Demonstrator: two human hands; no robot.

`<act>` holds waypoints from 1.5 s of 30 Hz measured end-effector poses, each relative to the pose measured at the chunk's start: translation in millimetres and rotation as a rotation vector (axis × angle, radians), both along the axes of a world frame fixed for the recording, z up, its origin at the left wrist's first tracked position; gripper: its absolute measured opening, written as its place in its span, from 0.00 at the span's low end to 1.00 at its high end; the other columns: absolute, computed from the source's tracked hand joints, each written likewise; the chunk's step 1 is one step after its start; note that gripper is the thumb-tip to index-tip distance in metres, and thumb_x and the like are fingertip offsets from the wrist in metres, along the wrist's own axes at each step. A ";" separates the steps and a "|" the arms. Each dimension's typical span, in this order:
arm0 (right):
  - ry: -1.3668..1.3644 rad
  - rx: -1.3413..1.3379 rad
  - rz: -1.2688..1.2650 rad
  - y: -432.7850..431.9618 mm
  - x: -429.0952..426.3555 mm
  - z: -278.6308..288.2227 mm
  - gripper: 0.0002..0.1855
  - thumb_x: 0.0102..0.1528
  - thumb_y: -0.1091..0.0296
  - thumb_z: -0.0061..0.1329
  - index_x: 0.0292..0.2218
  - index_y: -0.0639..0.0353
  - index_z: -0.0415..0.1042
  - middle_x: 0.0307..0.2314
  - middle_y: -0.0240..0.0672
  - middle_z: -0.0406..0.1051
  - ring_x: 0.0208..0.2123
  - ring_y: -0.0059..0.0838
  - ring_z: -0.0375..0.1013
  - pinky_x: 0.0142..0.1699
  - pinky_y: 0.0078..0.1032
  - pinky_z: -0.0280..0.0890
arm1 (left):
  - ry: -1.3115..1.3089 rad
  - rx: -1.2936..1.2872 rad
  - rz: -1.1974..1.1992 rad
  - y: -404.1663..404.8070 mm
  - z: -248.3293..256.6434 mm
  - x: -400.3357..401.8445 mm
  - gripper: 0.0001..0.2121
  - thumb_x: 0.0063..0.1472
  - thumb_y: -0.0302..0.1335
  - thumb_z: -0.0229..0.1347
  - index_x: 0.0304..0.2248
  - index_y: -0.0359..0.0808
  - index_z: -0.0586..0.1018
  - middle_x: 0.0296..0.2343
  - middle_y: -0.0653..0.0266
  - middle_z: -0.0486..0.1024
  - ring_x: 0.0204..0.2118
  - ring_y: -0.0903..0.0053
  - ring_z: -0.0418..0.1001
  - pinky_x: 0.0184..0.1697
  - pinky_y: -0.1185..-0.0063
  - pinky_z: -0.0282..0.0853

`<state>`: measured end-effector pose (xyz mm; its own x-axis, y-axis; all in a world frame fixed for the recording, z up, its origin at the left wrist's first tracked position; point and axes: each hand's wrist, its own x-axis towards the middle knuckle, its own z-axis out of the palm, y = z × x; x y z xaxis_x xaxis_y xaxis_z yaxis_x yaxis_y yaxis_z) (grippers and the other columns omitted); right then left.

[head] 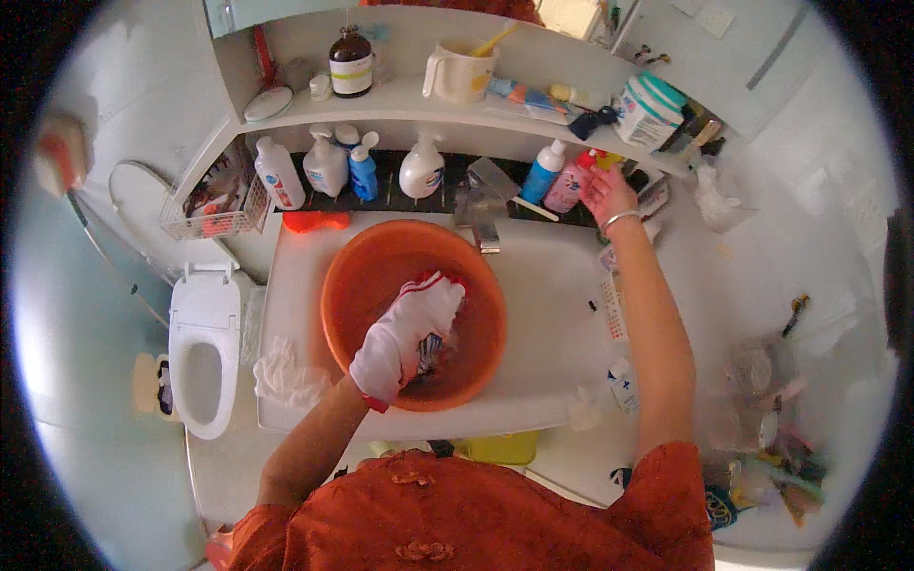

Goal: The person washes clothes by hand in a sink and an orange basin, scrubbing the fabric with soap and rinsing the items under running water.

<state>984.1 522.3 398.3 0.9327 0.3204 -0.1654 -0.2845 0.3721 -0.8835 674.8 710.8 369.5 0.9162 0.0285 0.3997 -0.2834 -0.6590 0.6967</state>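
Note:
An orange plastic basin (414, 243) stands in the white sink counter. A white cloth garment with red trim (410, 325) covers my left hand, whose fingers are hidden; only the wrist and forearm show below it. Beside the garment, a grey and white striped patch shows low in the basin. My right hand (605, 191), with a bangle at the wrist, reaches to the back ledge with its fingers spread. Its fingertips are at a pink pump bottle (565, 187) with a red top; whether they touch it is unclear. A blue bottle with a white pump (544, 171) stands just left of it.
Several bottles, including a white pump bottle (422, 171), line the black ledge around the metal faucet (487, 232). Above, a shelf holds a white mug (460, 75) and a teal-lidded tub (650, 110). A toilet (203, 350) and a wire basket (214, 225) are at the left.

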 end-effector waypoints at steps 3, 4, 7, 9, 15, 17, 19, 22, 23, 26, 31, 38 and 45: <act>-0.048 0.148 0.078 22.1 26.6 3.2 0.14 0.49 0.58 0.42 0.28 0.61 0.65 0.24 0.36 0.67 0.25 0.27 0.66 0.28 0.20 0.64 | 0.162 0.380 0.037 4.8 2.1 3.0 0.09 0.37 0.27 0.52 0.21 0.32 0.68 0.18 0.52 0.66 0.21 0.64 0.64 0.22 0.75 0.60; -0.130 0.191 0.197 18.2 41.7 2.0 0.12 0.49 0.59 0.42 0.27 0.61 0.65 0.21 0.36 0.66 0.23 0.27 0.66 0.25 0.19 0.63 | 0.211 0.452 0.034 4.8 11.4 1.1 0.09 0.36 0.27 0.52 0.20 0.32 0.68 0.18 0.51 0.65 0.20 0.63 0.64 0.22 0.75 0.60; -0.012 0.220 0.075 21.0 64.1 1.6 0.10 0.49 0.65 0.42 0.21 0.59 0.61 0.14 0.32 0.60 0.16 0.22 0.58 0.18 0.14 0.56 | 0.323 0.176 0.184 8.1 29.7 -23.1 0.09 0.36 0.28 0.53 0.19 0.34 0.67 0.16 0.54 0.62 0.19 0.66 0.62 0.21 0.75 0.59; -0.032 0.219 0.123 32.8 56.5 4.0 0.10 0.50 0.66 0.41 0.20 0.58 0.59 0.12 0.28 0.55 0.13 0.19 0.53 0.14 0.12 0.50 | 0.312 -0.021 0.286 15.7 -0.9 -33.9 0.08 0.38 0.28 0.53 0.19 0.35 0.67 0.17 0.56 0.62 0.20 0.68 0.61 0.22 0.76 0.58; 0.001 -0.003 0.080 20.0 51.9 11.3 0.10 0.50 0.63 0.41 0.21 0.57 0.59 0.11 0.24 0.53 0.09 0.13 0.48 0.10 0.09 0.42 | 0.218 -0.086 0.243 24.1 -31.9 -29.2 0.06 0.42 0.26 0.52 0.21 0.35 0.67 0.19 0.59 0.64 0.23 0.70 0.62 0.24 0.77 0.58; 0.026 -0.029 0.046 15.8 56.7 11.2 0.10 0.50 0.62 0.42 0.21 0.57 0.60 0.11 0.23 0.53 0.08 0.13 0.47 0.09 0.09 0.40 | 0.275 0.133 0.194 24.6 -7.7 -20.8 0.06 0.41 0.26 0.52 0.21 0.35 0.67 0.19 0.57 0.64 0.23 0.68 0.62 0.24 0.76 0.58; 0.041 -0.013 -0.007 23.1 56.0 6.5 0.11 0.49 0.62 0.43 0.21 0.57 0.60 0.10 0.23 0.53 0.08 0.13 0.46 0.09 0.09 0.39 | 0.273 0.181 0.197 25.0 -3.9 -15.9 0.06 0.41 0.25 0.51 0.20 0.35 0.67 0.19 0.56 0.64 0.23 0.67 0.62 0.24 0.76 0.58; 0.028 0.007 0.047 27.8 46.4 6.7 0.11 0.49 0.63 0.43 0.21 0.58 0.60 0.10 0.24 0.52 0.08 0.12 0.47 0.09 0.09 0.39 | 0.282 0.222 0.196 25.5 -8.1 -9.8 0.06 0.41 0.25 0.51 0.20 0.34 0.66 0.18 0.55 0.63 0.22 0.66 0.61 0.23 0.75 0.57; 0.008 0.013 0.116 21.8 52.6 6.3 0.10 0.49 0.62 0.43 0.22 0.58 0.61 0.11 0.25 0.54 0.09 0.13 0.50 0.10 0.09 0.43 | 0.284 0.244 0.195 24.4 -6.7 -8.4 0.06 0.41 0.25 0.51 0.20 0.34 0.66 0.18 0.55 0.63 0.22 0.65 0.61 0.23 0.75 0.57; -0.045 0.035 0.207 6.9 63.1 8.1 0.10 0.49 0.62 0.43 0.25 0.60 0.64 0.16 0.29 0.62 0.15 0.18 0.60 0.16 0.11 0.56 | 0.294 0.330 0.175 19.8 -1.7 1.8 0.07 0.40 0.25 0.50 0.19 0.33 0.65 0.18 0.54 0.62 0.22 0.64 0.61 0.23 0.75 0.56; -0.065 0.030 0.069 4.7 23.0 15.0 0.14 0.50 0.57 0.40 0.30 0.60 0.66 0.23 0.37 0.67 0.28 0.27 0.67 0.42 0.29 0.64 | 0.216 0.057 0.164 14.7 -44.9 10.7 0.06 0.42 0.25 0.50 0.20 0.33 0.65 0.18 0.55 0.62 0.23 0.66 0.62 0.25 0.76 0.57; -0.222 -0.004 0.558 74.1 -181.4 -10.1 0.13 0.49 0.65 0.39 0.33 0.65 0.66 0.29 0.38 0.68 0.34 0.28 0.67 0.44 0.25 0.60 | 0.096 -0.059 0.169 25.0 -34.6 0.4 0.03 0.44 0.22 0.45 0.22 0.34 0.65 0.22 0.55 0.63 0.25 0.65 0.62 0.27 0.76 0.58; -1.288 -1.143 0.786 125.3 -200.5 -100.2 0.14 0.46 0.66 0.38 0.36 0.58 0.66 0.36 0.38 0.65 0.45 0.40 0.58 0.51 0.35 0.49 | 0.332 -0.173 0.005 4.4 -133.2 4.8 0.15 0.50 0.26 0.44 0.40 0.38 0.66 0.37 0.63 0.64 0.40 0.73 0.62 0.41 0.80 0.58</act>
<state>783.6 647.5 298.1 0.3613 0.9324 0.0066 0.8699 -0.3345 -0.3625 679.7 715.1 236.3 0.9947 0.0749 0.0701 -0.0206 -0.5241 0.8514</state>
